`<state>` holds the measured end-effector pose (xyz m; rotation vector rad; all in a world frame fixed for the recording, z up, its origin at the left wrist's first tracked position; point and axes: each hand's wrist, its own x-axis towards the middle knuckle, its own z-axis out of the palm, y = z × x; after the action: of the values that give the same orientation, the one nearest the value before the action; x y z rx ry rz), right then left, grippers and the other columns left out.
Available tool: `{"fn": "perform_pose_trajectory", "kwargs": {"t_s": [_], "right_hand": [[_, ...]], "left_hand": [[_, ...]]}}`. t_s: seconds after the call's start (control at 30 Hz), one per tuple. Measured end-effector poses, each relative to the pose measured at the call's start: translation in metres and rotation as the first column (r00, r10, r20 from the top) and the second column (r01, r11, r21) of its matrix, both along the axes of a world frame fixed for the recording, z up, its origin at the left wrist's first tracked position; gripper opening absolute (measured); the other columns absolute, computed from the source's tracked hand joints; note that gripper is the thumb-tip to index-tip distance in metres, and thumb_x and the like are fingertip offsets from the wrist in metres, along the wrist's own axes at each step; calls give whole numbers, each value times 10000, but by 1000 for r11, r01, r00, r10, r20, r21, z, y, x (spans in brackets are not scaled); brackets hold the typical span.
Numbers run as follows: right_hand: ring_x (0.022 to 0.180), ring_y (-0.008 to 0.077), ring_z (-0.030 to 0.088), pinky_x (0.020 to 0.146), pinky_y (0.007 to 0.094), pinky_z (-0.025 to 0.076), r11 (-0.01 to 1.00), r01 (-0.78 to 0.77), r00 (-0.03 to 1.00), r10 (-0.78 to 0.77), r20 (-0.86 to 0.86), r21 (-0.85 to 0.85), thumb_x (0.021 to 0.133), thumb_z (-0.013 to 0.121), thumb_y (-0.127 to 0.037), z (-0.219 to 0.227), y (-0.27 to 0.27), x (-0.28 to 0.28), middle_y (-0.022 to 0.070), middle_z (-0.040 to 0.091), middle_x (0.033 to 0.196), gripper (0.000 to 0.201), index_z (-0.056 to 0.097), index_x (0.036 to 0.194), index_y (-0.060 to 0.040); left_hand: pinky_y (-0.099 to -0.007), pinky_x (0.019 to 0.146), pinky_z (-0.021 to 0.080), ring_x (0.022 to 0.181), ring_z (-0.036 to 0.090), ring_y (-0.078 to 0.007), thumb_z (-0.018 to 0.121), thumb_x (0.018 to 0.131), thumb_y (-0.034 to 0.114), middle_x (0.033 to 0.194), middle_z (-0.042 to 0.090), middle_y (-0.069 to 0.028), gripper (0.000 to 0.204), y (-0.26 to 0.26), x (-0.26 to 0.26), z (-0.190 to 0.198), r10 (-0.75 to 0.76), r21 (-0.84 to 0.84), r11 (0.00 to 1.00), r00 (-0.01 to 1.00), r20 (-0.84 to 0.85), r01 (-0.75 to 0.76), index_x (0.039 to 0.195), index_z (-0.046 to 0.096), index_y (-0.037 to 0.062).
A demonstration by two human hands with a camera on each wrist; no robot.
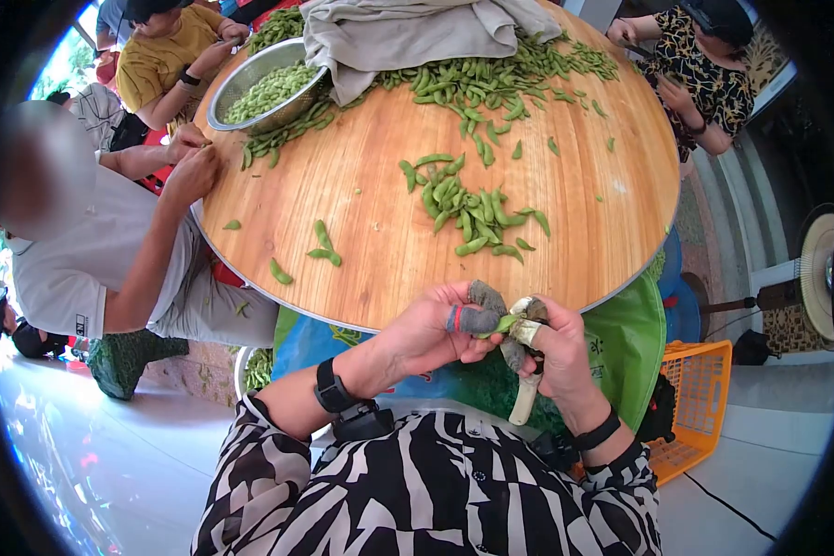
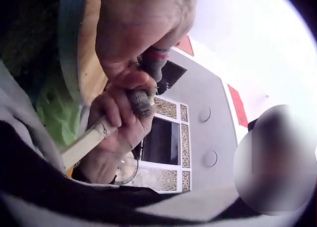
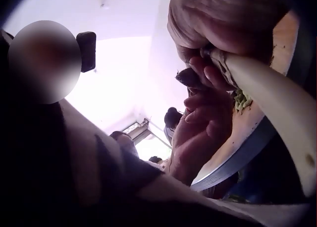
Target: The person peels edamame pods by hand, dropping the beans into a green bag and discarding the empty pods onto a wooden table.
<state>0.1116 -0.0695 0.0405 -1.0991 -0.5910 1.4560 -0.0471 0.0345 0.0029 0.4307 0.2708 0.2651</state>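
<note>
Both hands meet just in front of the round table's near edge. The left hand (image 1: pixel 433 326) pinches a green soybean pod (image 1: pixel 504 324); a grey cover with a red band wraps one of its digits. My right hand (image 1: pixel 558 357) is at the pod's other side, with grey and pale wraps on its digits. It grips a white handle (image 1: pixel 525 400) that sticks out below the palm; the working end is hidden among the fingers. In the right wrist view the handle (image 3: pixel 270 91) looks long and curved.
Soybean pods (image 1: pixel 473 211) lie loose mid-table (image 1: pixel 361 250). A metal colander (image 1: pixel 283 113) of shelled beans and a grey cloth (image 1: pixel 417 37) over more pods stand farther back. Other people sit around. An orange crate (image 1: pixel 690 398) is on the right; a green bag (image 1: pixel 621 352) hangs below the table edge.
</note>
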Motion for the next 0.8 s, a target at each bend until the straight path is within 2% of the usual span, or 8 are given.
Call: {"fn": "perform_pose_trajectory", "kwargs": {"t_s": [0.07,0.1,0.13,0.17,0.23,0.27,0.43,0.8], "right_hand": [[448,64,466,401,198,359,999,40,998,-42,-49,-23,834,524,-23,-5,0,0,40,600,701,117,599,912,19],[448,64,466,401,198,359,999,39,998,-40,-48,-24,834,524,-23,-5,0,0,40,600,701,117,599,912,19],[439,60,460,396,197,355,998,50,999,-50,-3,-37,825,519,-20,-5,0,-1,36,594,686,116,602,895,20],[431,57,455,392,196,351,997,62,997,-60,42,-50,817,513,-16,-5,-1,-2,32,587,670,116,604,879,20],[427,53,453,388,195,349,997,59,997,-56,60,-56,810,512,-16,-6,-1,-2,28,583,661,114,605,867,19],[422,50,451,385,194,347,997,57,996,-53,79,-60,803,511,-15,-6,0,-2,24,579,652,113,606,855,18],[428,48,453,384,192,349,998,68,990,-65,127,-17,793,506,-15,-4,-2,-6,14,566,645,109,597,846,13],[431,43,441,393,180,344,999,-17,1000,18,15,-36,773,520,-41,-8,-7,11,1,550,624,98,586,834,-4]], "left_hand": [[-214,510,434,624,588,-117,624,874,81,810,656,-99,167,-1,-1,7,-5,-13,1000,999,-38,4,1028,583,31],[-208,515,437,623,578,-94,652,851,70,803,653,-77,191,-3,-1,15,81,348,937,986,-147,-26,1029,596,28],[-202,519,439,621,567,-71,680,829,59,796,650,-56,216,-5,-2,21,198,661,750,956,-216,-6,1030,609,24],[-202,519,439,621,567,-71,680,829,59,796,650,-56,216,-7,-3,23,198,659,752,956,-217,-6,1030,609,24],[-193,507,437,615,551,-40,718,788,36,786,644,-16,222,-9,-4,25,325,892,451,927,-186,21,995,640,18],[-193,507,437,615,551,-40,718,788,36,786,644,-16,222,-8,-5,25,327,894,448,927,-183,19,995,640,18],[-200,473,440,593,567,-61,701,818,82,730,642,-29,119,-7,-4,23,218,624,781,935,-279,4,912,657,23],[-237,449,466,573,623,-136,607,901,131,724,656,-97,138,-5,-4,15,-30,162,984,972,-235,70,927,620,-3]]}}
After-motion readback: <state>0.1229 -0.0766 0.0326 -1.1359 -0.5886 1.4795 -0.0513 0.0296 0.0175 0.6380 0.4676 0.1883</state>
